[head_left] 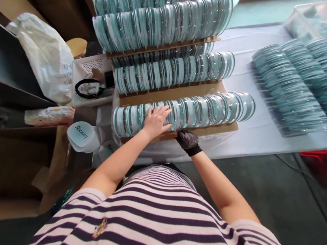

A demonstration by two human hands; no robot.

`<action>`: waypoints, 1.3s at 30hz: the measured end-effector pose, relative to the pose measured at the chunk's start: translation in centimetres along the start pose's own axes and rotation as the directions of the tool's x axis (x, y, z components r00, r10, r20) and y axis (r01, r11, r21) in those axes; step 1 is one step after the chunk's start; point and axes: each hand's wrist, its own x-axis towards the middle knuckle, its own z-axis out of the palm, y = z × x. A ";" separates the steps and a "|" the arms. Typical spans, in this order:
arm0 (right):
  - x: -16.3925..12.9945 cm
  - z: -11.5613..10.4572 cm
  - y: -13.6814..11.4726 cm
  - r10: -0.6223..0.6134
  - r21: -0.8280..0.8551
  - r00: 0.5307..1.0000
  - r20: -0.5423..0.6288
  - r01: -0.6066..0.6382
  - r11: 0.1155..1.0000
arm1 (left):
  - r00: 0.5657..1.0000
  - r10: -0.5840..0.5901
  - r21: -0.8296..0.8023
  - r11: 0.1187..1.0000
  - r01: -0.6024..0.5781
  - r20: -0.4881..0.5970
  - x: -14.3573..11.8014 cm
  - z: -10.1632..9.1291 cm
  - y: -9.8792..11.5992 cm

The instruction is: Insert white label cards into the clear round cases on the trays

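Clear round pieces point(193, 112) stand in a row on cardboard point(206, 89) before us. Our left hand point(157, 121) is spread across them; our gloved right hand point(189, 141) curls at the cardboard's edge, whether pinching we cannot tell. Rows behind point(175, 74) look already lined up; what is left, we cannot judge. White cards point(82, 134) read "beauty" after 1 unclear letter.

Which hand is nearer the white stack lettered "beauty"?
Left: the bare left hand is on the front row of discs, right of the stack. The gloved right hand is farther right, at the cardboard's front edge.
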 end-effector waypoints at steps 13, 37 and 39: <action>13.8 -16.6 4.3 0.101 -0.196 0.972 0.214 -0.058 0.979 | 0.992 0.099 0.040 0.994 -0.102 0.080 3.9 0.2 3.8; -1.1 -0.4 7.0 -0.057 0.054 0.991 -0.118 0.063 0.997 | 0.997 0.015 0.030 0.999 -0.017 0.073 3.6 0.4 4.0; 0.0 -3.4 8.1 0.026 0.056 0.976 -0.217 -0.015 0.998 | 0.996 0.037 0.025 0.999 -0.039 0.075 4.2 0.1 4.5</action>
